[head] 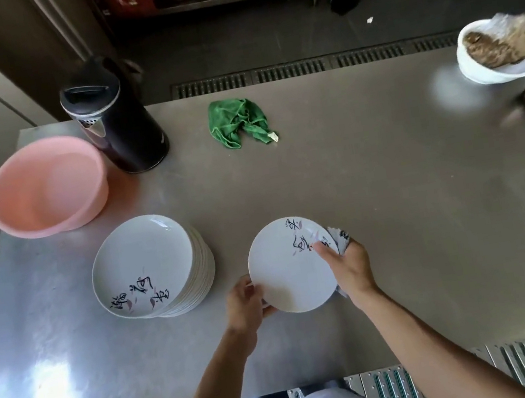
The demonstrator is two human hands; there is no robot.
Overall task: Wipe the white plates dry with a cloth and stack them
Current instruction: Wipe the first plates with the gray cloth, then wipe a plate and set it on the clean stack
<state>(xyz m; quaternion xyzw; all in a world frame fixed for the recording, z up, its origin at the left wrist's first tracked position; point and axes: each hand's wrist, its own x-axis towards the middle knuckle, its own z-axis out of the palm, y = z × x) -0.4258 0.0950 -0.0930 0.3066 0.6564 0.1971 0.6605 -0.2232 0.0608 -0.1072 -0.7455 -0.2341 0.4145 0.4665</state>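
- Forearms, both bare, reach forward from the bottom edge of the view over the steel worktop point(392, 194) and converge on a single white plate point(283, 271).
- The left hand point(245, 302) comes in from the lower left, wrist roughly straight. Its fingers curl around the plate's lower-left rim, with the thumb on top of the edge and the other fingers going underneath.
- The right hand point(349, 267) comes in from the lower right with the wrist bent slightly inward. Its thumb lies flat on the plate's upper face by the dark brush lettering, and the remaining fingers are hidden under the rim.
- This hand also grips a pale patterned cloth point(339, 239), bunched against the plate's right edge. A fold of it shows above the knuckles and a corner shows below the wrist.
- The plate is held between the two hands, face up and slightly tilted. Whether its underside touches the worktop cannot be told.
- To the left sits a stack of plates point(141, 264) with the same lettering, leaning a little and well clear of the held plate.
- Farther back lie a pink basin point(43, 186), a black flask point(117, 126) and a crumpled green rag point(239, 121).
- A white bowl point(483, 71) with brown contents stands at the far right.
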